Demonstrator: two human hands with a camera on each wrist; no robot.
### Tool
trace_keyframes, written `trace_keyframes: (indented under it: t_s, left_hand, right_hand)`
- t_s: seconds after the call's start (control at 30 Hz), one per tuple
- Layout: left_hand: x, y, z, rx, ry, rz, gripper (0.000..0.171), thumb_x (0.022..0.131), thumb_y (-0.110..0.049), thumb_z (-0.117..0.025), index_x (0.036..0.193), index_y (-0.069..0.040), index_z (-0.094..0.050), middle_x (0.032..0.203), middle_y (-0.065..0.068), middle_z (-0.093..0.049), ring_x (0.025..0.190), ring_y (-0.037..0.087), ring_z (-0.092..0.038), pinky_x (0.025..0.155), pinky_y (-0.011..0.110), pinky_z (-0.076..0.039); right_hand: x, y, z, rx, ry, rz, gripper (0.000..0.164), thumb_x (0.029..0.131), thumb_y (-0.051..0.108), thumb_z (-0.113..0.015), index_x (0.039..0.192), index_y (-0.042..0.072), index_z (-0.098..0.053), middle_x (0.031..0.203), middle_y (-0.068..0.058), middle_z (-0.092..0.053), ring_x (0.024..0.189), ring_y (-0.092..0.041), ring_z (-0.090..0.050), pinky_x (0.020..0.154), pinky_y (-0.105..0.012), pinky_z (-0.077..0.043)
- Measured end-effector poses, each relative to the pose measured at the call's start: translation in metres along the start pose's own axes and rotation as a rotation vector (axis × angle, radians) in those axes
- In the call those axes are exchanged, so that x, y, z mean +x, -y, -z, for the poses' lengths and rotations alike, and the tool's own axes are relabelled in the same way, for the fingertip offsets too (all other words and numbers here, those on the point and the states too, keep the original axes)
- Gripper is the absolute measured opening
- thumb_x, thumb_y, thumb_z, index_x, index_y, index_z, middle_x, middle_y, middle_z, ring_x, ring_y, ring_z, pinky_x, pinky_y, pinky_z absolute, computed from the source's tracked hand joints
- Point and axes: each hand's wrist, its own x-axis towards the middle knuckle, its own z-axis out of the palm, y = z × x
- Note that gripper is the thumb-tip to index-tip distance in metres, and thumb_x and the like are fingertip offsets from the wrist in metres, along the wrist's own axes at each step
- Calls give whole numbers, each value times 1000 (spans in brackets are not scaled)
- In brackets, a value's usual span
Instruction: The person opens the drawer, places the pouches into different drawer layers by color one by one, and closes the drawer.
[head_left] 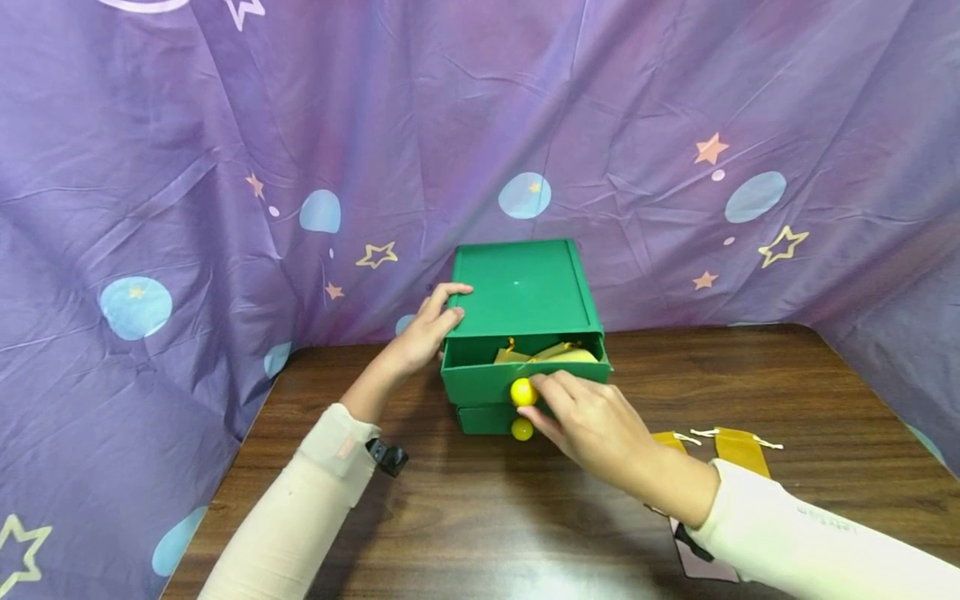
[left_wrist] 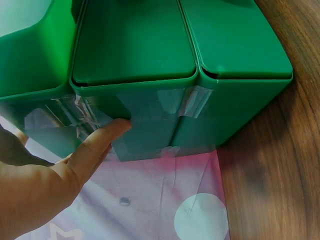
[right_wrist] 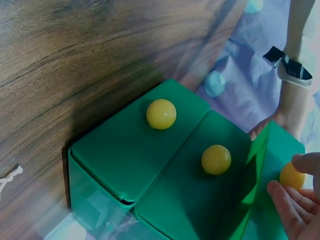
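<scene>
A green drawer cabinet [head_left: 517, 287] stands at the back of the table, its top drawer [head_left: 480, 382] pulled partway out. Yellowish drawstring pouches [head_left: 566, 353] lie inside that drawer. My right hand [head_left: 600, 425] pinches the top drawer's round yellow knob [right_wrist: 291, 177] between thumb and fingers. My left hand [head_left: 426, 332] rests against the cabinet's left side and upper edge, with the thumb extended along the side wall in the left wrist view. Two lower drawers are closed, with the middle knob [right_wrist: 216, 160] and the bottom knob [right_wrist: 161, 114] showing in the right wrist view.
Mustard drawstring pouches [head_left: 738, 448] lie on the wooden table [head_left: 450, 525] to the right, partly behind my right forearm. A pale pink, dark-edged item [head_left: 701, 560] shows beneath that wrist. A purple patterned cloth [head_left: 420, 125] hangs behind the cabinet.
</scene>
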Motion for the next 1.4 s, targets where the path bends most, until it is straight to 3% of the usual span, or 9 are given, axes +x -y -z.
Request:
trace_keyframes:
  t_s: [0.2,0.77,1.0,1.27,1.4]
  left_hand:
    - [0,-1,0,6,-1,-4,46,106,-26,-43,151,-17,-41,145,26,-33,108,32,-48,56,31,-54]
    - [0,-1,0,-3,-2,-3,46,106,-26,-42,151,-16,-41,146,27,-31,76,22,-47,53,28,-49]
    - [0,-2,0,3,-5,-6,46,106,-26,-42,151,-16,-41,147,28,-31,81,23,-46,53,27,-49]
    - [-1,-1,0,3,-2,5,47,105,-27,-43,151,-18,-41,144,27,-32,69,20,-45,54,27,-48]
    - [-1,-1,0,10,-3,10,48,105,-29,-42,151,-19,-40,144,26,-33,75,21,-45,56,29,-48]
  right_hand:
    - [1,-2,-2,2,1,-3,41,109,38,-49,101,2,-65,79,-2,-62,56,-17,-59,46,-33,-54]
    - [2,-13,-10,-16,24,-24,44,110,40,-45,100,0,-63,78,-4,-61,55,-20,-58,44,-35,-53]
    - [3,-16,-13,-11,28,-39,44,110,40,-47,101,0,-63,78,-4,-60,55,-21,-58,45,-37,-52]
    - [3,-19,-14,0,40,-44,38,107,36,-53,102,-1,-63,80,-7,-63,56,-21,-59,46,-35,-54]
    - [4,-19,-15,0,47,-52,36,105,35,-58,102,0,-64,79,-6,-63,56,-20,-59,46,-35,-54]
